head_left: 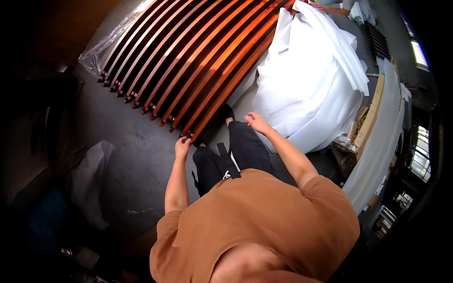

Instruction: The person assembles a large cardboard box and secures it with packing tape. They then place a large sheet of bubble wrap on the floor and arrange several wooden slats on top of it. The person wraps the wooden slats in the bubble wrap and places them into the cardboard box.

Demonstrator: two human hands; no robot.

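Observation:
Long glossy reddish-brown bars [188,70] lie side by side in a row, their near ends toward me. At the end of the nearest bars is my left hand [182,146], its fingertips pinched together against them. What sits between those fingertips is too small to make out. My right hand [257,123] hangs in front of my right knee, beside a big heap of white foam sheet [309,80]. Its thumb and fingers are closed together, and I cannot make out what they hold, if anything.
Another person's hand [320,6] is at the far end of the foam sheet. Clear plastic film [96,59] lies along the bars' left side. A thin white sheet [92,181] rests on the grey floor [137,174] at left. Cardboard [370,113] and long pale panels [384,127] stand at right.

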